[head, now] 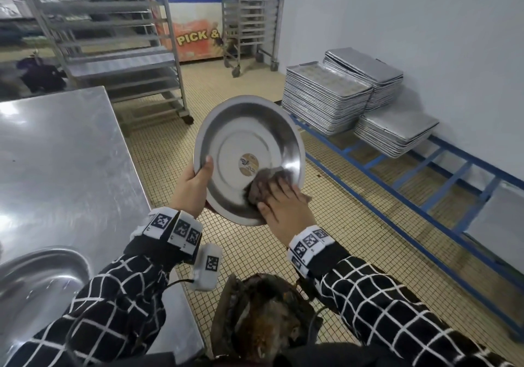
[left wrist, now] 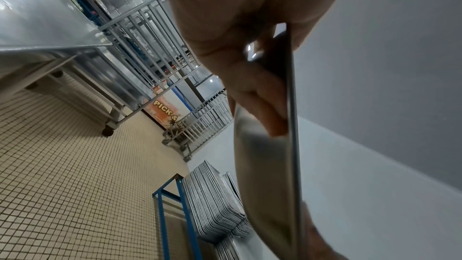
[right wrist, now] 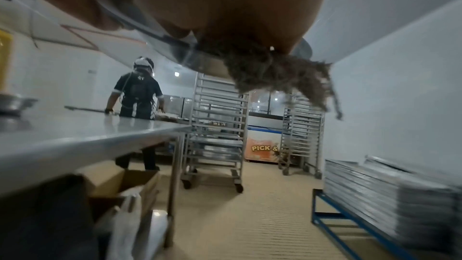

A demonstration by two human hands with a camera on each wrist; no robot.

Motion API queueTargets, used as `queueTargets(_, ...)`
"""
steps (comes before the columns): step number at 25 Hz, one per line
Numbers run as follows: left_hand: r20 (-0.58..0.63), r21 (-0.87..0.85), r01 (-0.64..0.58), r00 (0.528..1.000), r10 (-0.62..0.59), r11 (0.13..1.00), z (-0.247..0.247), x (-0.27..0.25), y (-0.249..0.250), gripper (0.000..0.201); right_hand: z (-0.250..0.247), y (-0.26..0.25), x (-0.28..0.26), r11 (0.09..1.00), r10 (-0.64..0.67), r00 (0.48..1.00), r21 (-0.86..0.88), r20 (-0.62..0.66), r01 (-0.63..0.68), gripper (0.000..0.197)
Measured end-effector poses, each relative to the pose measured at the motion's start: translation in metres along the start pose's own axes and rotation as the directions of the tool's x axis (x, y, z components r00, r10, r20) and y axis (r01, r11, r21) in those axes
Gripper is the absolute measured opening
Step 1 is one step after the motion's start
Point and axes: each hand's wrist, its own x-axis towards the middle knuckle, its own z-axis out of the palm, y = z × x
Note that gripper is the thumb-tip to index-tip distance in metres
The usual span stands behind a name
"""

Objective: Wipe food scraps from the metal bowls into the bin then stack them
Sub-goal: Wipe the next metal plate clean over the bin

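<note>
Steel bowl (head: 249, 151) is tilted above the bin (head: 263, 318), so scraps can fall in; the left hand (head: 192, 185) clamps its rim, the right hand (head: 286, 208) presses a cloth (head: 262, 183) flat inside.

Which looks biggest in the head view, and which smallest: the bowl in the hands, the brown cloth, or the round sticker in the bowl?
1. Bowl, largest by far.
2. Brown cloth, partly hidden under the right hand.
3. Round sticker, smallest.
</note>
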Motion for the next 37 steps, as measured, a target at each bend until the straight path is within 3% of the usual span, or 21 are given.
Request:
queueTargets(1,-0.001,0.001,-0.007,1.000,0.007,1.000,0.001,0.000,-0.001,0.019,0.001,-0.008,0.000,0.999,-0.008,1.000,0.037,0.002,0.008,0.071)
queueTargets(3,-0.006,0.011,-0.010,1.000,0.010,1.000,0.003,0.001,-0.001,0.019,0.005,-0.038,-0.007,0.958,-0.070,0.997,0.276,-0.033,0.076,0.059)
queueTargets(5,-0.003,0.017,-0.012,1.000,0.012,1.000,0.003,0.002,0.000,0.019,0.010,-0.056,-0.017,0.901,-0.068,0.993,0.422,-0.095,0.102,0.061)
queueTargets(8,-0.009,0.018,0.003,1.000,-0.003,1.000,0.000,0.001,-0.002,0.019,0.009,-0.029,-0.017,0.989,-0.012,0.999,0.150,-0.030,0.017,0.074)
queueTargets(10,-0.002,0.040,0.056,0.998,-0.056,0.998,-0.002,0.001,-0.009,0.022,0.005,0.005,-0.009,0.994,0.099,0.994,-0.048,0.045,-0.097,0.065)
queueTargets(12,0.031,0.056,0.123,0.992,-0.125,0.991,-0.002,0.000,-0.020,0.027,0.001,0.035,0.003,0.976,0.185,0.982,-0.124,0.045,-0.178,0.060)
queueTargets(15,0.062,0.044,0.244,0.967,-0.247,0.969,0.000,0.000,-0.026,0.035,-0.009,0.061,0.019,0.980,0.162,0.986,-0.110,-0.040,-0.165,0.060)
queueTargets(18,0.092,0.003,0.285,0.954,-0.284,0.958,-0.001,-0.002,-0.022,0.030,-0.016,0.067,0.026,0.990,0.127,0.976,0.089,-0.177,-0.113,0.057)
queueTargets(20,0.123,-0.007,0.282,0.952,-0.279,0.959,-0.005,-0.004,-0.022,0.029,-0.022,0.067,0.029,0.927,0.232,0.930,0.354,-0.286,-0.123,0.052)
queueTargets(22,0.151,-0.003,0.296,0.944,-0.292,0.955,-0.007,-0.007,-0.025,0.031,-0.029,0.068,0.030,0.850,0.330,0.889,0.509,-0.318,-0.133,0.043)
queueTargets(24,0.164,-0.014,0.310,0.938,-0.304,0.951,-0.009,-0.007,-0.028,0.031,-0.031,0.069,0.029,0.815,0.367,0.869,0.566,-0.333,-0.127,0.032)
queueTargets(28,0.102,-0.057,0.322,0.944,-0.315,0.945,-0.009,-0.007,-0.032,0.026,-0.024,0.065,0.021,0.717,0.485,0.849,0.651,-0.211,-0.248,0.021)
queueTargets(30,0.057,-0.107,0.303,0.953,-0.298,0.947,-0.005,-0.008,-0.034,0.024,-0.022,0.058,0.013,0.602,0.582,0.800,0.740,-0.149,-0.300,0.019)
queueTargets(33,-0.013,-0.166,0.260,0.964,-0.266,0.951,0.007,-0.011,-0.036,0.022,-0.016,0.043,-0.001,0.424,0.730,0.675,0.846,-0.107,-0.325,0.018)
queueTargets(35,-0.032,-0.200,0.251,0.964,-0.262,0.947,0.015,-0.015,-0.038,0.021,-0.019,0.040,-0.008,0.397,0.765,0.632,0.864,-0.124,-0.310,0.020)
queueTargets(37,0.053,-0.197,0.296,0.955,-0.291,0.935,0.018,-0.016,-0.043,0.026,-0.032,0.049,-0.011,0.412,0.752,0.641,0.869,-0.154,-0.275,0.022)
